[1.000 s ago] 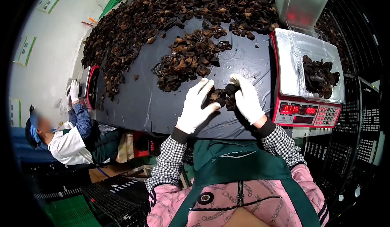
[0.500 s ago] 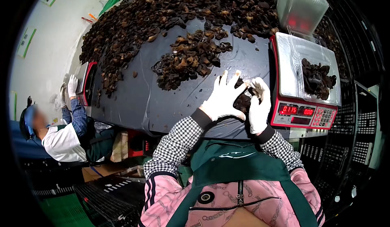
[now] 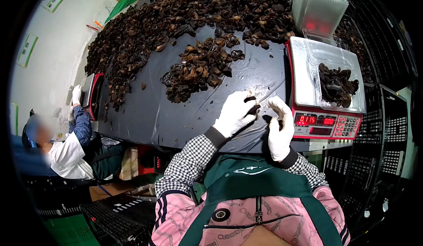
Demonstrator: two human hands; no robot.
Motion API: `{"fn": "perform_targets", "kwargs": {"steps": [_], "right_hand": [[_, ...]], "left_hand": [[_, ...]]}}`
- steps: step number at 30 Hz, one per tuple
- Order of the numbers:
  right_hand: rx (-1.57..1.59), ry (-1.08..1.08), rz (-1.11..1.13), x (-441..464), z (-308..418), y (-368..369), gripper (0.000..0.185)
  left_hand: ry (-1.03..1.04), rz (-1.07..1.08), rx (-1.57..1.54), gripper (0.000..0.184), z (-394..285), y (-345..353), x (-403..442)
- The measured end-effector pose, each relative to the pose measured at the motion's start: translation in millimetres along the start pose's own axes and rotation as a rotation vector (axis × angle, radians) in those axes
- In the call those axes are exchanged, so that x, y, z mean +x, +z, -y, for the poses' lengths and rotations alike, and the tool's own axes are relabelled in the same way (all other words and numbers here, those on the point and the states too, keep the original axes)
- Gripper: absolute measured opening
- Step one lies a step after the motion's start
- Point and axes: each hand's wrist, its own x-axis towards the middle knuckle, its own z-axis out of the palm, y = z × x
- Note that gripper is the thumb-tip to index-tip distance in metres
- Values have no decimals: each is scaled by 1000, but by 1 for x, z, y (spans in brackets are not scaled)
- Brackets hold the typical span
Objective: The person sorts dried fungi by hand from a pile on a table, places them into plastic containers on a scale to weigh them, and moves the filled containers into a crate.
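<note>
My left hand [image 3: 235, 114], in a white glove, is closed round dark fungus pieces [image 3: 253, 110] that show between thumb and fingers. Just right of it, my right hand [image 3: 280, 129] is curled, with a small dark piece at its fingertips. A small pile of brown-black fungus [image 3: 196, 70] lies on the dark table cover [image 3: 176, 118] beyond my left hand. To the right, a red scale [image 3: 326, 122] reads 0.115 and carries a clear tray [image 3: 359, 98] with dark fungus [image 3: 338, 85] in it.
A large heap of fungus [image 3: 176, 14] spans the table's far side. Stacked clear trays [image 3: 318, 8] stand behind the scale. At the left, a co-worker [image 3: 70, 155] has gloved hands beside another scale [image 3: 94, 96]. Black crates [image 3: 379, 131] are at the right.
The dark pieces between my hands have gone into my left hand's grip, and my hands have moved slightly apart. The view has shifted a little.
</note>
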Motion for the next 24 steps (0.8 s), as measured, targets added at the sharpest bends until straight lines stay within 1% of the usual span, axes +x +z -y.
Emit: {"fn": "perform_targets", "kwargs": {"steps": [1,2,4,6,8,10,11,12,14,15,16,18,20,21,22,24], "right_hand": [[3,1,0,-3,1,-2,55],[6,3,0,-5,1,-3,56],[-1,14,22,-8,2,-4,55],[-7,22,44,-9,3,-4,54],[5,-38,43,-7,7,-2,53],[-39,-41,26,-7,18,-2,51],[-95,-89,28,-7,20,-4,51],[-45,-56,46,-7,24,-7,50],[-2,-88,38,-1,40,-14,50],[5,-98,13,3,50,-21,50],[-29,-160,-22,10,54,-32,49],[-288,-282,-90,31,80,-66,48],[-240,-241,-222,57,92,-96,49],[-202,-233,-283,71,95,-110,49],[-139,-246,-331,86,97,-125,48],[-240,-206,-330,109,99,-154,47]], "left_hand": [[-29,-39,22,33,1,-3,-3],[-68,9,-9,33,3,-7,-4],[-74,-32,-6,35,1,-11,-9],[-35,-33,20,40,-1,-7,-13],[39,35,-6,46,-7,-3,-10],[103,83,82,49,-13,2,-7],[149,97,125,53,-12,3,-4],[143,128,123,51,-10,2,1],[64,174,173,49,-10,-4,7],[55,144,206,47,-7,-4,9],[44,115,241,44,-3,-2,9],[44,33,287,38,11,3,9],[10,6,230,36,18,3,11],[-6,-91,146,32,26,10,11],[-61,-211,2,23,28,16,13],[-209,-319,-178,14,27,15,21]]}}
